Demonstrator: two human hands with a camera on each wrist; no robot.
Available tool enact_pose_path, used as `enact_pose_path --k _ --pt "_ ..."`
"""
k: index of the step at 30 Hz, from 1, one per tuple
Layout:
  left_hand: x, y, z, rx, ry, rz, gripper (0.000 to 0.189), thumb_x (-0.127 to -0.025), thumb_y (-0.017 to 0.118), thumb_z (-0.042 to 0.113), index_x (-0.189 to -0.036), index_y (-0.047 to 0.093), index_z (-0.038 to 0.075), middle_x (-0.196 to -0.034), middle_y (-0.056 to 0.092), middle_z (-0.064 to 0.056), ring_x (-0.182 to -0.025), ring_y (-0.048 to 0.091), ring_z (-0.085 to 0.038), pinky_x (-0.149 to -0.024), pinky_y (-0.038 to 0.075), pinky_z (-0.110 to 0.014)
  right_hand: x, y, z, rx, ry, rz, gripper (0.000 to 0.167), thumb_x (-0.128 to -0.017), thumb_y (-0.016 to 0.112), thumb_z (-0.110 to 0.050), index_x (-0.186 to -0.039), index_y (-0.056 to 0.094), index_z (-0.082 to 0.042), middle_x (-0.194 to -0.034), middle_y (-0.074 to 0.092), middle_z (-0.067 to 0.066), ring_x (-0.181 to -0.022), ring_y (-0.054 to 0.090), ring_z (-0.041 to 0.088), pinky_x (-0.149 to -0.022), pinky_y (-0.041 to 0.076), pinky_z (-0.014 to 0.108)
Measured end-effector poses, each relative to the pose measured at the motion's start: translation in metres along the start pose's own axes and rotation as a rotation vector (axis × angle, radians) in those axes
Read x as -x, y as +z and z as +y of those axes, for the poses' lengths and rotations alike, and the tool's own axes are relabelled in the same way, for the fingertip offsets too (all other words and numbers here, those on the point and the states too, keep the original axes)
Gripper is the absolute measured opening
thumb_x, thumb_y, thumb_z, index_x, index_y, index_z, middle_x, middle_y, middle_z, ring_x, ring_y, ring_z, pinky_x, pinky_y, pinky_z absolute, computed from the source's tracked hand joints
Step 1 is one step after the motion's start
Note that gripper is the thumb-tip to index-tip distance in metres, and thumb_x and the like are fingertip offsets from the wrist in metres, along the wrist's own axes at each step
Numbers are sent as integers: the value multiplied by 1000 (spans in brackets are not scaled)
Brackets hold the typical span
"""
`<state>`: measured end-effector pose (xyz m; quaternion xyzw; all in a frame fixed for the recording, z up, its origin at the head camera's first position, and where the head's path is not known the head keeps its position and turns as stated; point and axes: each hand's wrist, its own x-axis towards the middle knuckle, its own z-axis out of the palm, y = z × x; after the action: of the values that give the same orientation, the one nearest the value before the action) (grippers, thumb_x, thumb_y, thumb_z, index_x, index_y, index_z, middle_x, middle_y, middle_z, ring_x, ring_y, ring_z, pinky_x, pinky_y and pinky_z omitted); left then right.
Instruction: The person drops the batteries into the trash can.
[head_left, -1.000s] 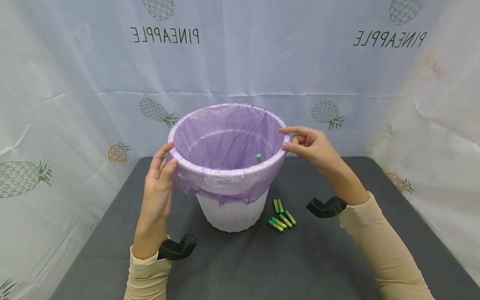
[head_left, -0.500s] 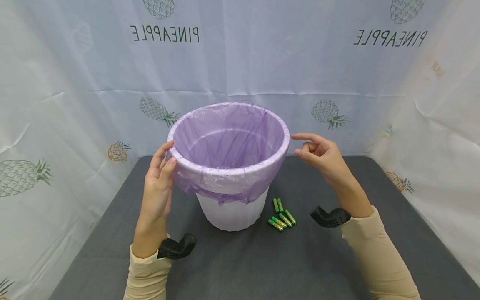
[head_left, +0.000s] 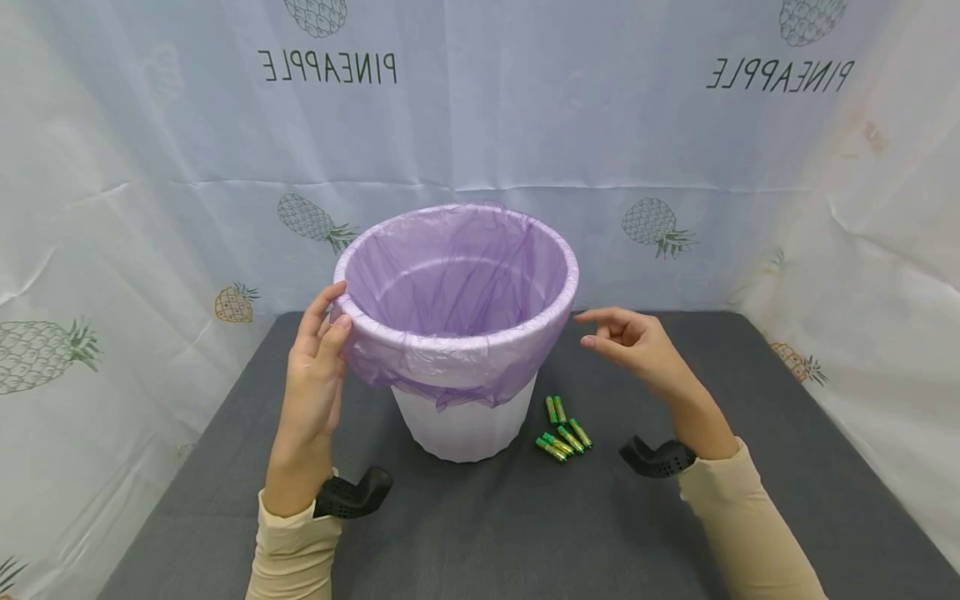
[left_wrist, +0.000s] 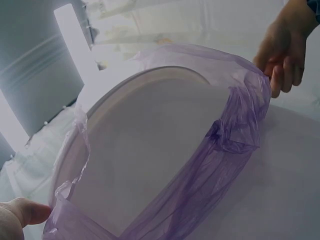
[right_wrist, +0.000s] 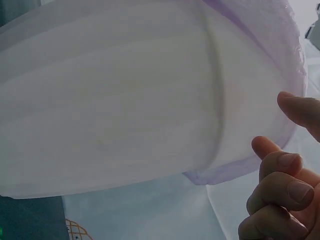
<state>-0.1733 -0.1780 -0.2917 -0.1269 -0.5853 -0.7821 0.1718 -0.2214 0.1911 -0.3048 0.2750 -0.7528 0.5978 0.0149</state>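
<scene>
A white trash can (head_left: 461, 437) stands on the dark table, lined with a thin purple trash bag (head_left: 450, 367) folded down over its rim. My left hand (head_left: 315, 371) grips the left side of the bagged rim, index finger at the top and thumb lower down. In the left wrist view its thumb (left_wrist: 30, 212) reaches the bag's edge. My right hand (head_left: 637, 350) hovers just off the can's right side, holding nothing, with index finger and thumb apart and the other fingers curled. Several green-and-gold batteries (head_left: 570, 437) lie on the table to the right of the can.
The dark table (head_left: 480, 542) runs up to a white curtain (head_left: 510, 125) printed with pineapples, which also hangs at both sides. Each wrist carries a black camera mount, one on the left (head_left: 352, 493) and one on the right (head_left: 656, 457).
My right hand has released the can's right rim and moved down and slightly outward. The green-topped item seen inside the bag earlier is out of sight. My left hand keeps its place.
</scene>
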Motion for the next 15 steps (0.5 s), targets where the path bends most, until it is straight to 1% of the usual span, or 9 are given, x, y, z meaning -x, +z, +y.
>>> enact_pose_path --k 5,11,15 --pt "0 1 0 -5 0 2 38 -99 44 8 -135 47 21 -111 57 3 -95 55 -4 -88 43 -20 6 0 12 21 9 -47 34 -91 59 -1 -111 66 -27 -65 48 -14 -52 30 13 -49 30 29" --pt "0 0 0 -6 0 6 37 -100 44 9 -135 47 21 -109 57 4 -94 55 -3 -88 43 -20 14 2 29 -6 -54 -117 38 -91 58 3 -116 65 -25 -66 49 -12 -49 28 16 -45 30 31" --pt "0 0 1 -2 8 -8 38 -100 45 9 -136 47 20 -111 56 3 -95 55 -4 -88 43 -19 18 3 38 -20 -58 -126 39 -91 57 4 -116 65 -26 -66 49 -13 -49 28 17 -45 30 31"
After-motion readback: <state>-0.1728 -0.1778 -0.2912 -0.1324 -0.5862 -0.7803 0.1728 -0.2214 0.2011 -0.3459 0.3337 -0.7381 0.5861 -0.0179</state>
